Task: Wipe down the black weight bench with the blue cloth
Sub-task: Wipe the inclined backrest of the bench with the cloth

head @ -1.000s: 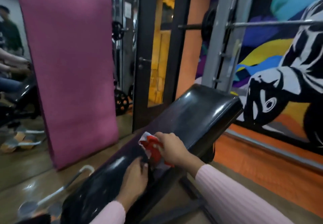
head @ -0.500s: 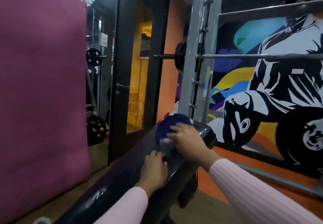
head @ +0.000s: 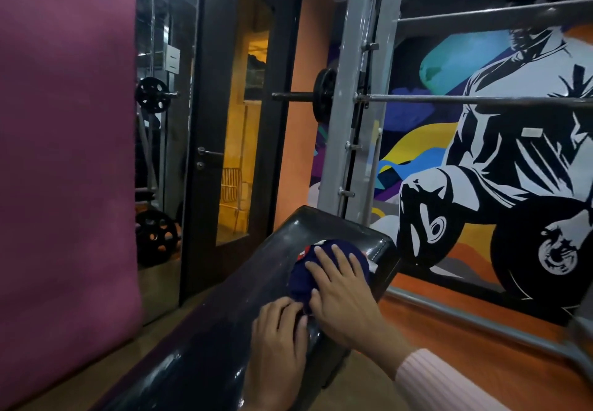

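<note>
Glossy black padding covers the weight bench (head: pixel 224 340), its long axis rising away toward the steel rack (head: pixel 356 121); the soft, bunched blue cloth (head: pixel 308 279) lies near its far end; the right hand (head: pixel 343 295) presses it flat-fingered; the left hand (head: pixel 279 336) rests spread beside it.

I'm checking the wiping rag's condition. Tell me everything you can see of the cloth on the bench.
The cloth is dark blue with a red and white patch at its far edge. It looks soft and lies bunched in a rounded wad on the upper end of the sloping black bench. The right hand presses flat on it with spread fingers; the left hand touches its near edge.
</note>
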Demonstrator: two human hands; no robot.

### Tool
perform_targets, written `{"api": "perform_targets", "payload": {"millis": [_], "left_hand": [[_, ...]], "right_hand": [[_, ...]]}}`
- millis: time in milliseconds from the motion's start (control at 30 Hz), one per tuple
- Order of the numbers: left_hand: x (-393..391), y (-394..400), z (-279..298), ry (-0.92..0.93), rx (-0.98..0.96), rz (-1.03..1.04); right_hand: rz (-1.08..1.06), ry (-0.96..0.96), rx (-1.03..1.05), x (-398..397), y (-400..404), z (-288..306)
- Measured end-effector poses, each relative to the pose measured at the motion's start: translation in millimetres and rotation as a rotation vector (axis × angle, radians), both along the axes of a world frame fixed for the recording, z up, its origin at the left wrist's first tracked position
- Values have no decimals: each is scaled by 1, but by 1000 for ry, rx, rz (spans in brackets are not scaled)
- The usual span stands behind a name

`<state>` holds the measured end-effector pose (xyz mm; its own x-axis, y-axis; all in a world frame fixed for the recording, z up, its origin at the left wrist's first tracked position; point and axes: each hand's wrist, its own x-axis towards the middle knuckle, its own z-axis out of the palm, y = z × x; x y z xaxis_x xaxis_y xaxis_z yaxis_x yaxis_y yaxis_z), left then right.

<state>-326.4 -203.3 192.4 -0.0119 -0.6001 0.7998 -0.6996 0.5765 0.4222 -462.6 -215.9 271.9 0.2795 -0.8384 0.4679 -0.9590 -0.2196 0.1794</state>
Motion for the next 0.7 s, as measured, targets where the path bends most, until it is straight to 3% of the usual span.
{"api": "perform_targets", "payload": {"millis": [100, 300, 400, 533, 700], "left_hand": [[-1, -3, -2, 27, -33, -2], [-2, -5, 18, -180, 105, -18], [-11, -14, 34, -35, 191, -79], [-18, -20, 43, 104, 228, -80], [-17, -36, 55, -48, 271, -35]], "right_hand": [[-9, 1, -6, -8, -2, 11], [-142, -60, 34, -18, -28, 43], [-152, -23, 113, -9, -45, 53], [3, 79, 155, -11, -36, 43], [126, 12, 179, -49, -23, 59]]}}
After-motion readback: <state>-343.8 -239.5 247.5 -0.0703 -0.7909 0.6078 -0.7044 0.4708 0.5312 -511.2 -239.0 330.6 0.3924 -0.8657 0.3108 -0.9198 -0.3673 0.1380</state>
